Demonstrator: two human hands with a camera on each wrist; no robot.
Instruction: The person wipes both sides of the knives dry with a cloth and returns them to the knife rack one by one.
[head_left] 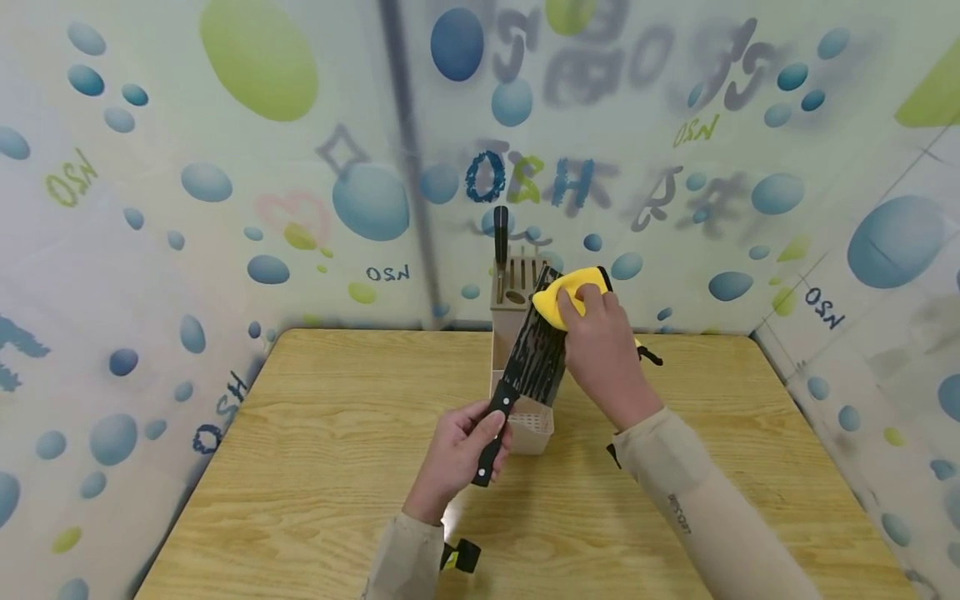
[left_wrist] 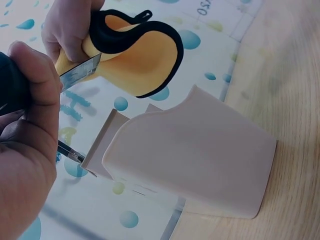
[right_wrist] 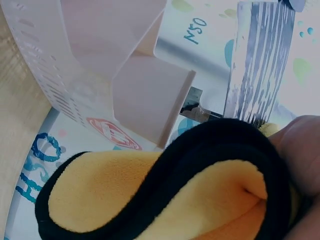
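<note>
A broad cleaver with a dark streaked blade is held tilted in front of the knife block. My left hand grips its black riveted handle, thumb on top. Against the upper end of the blade, my right hand pinches a folded yellow cloth with black edging. In the right wrist view the cloth bulges below the streaked blade. The beige knife block stands upright on the table, with one black-handled knife in a slot. The cleaver and hands hide part of the block.
The wooden table meets a patterned wall sheet just behind the block. Side sheets rise at the left and right. A black strap end shows beyond the right hand, and a small black piece by the left wrist.
</note>
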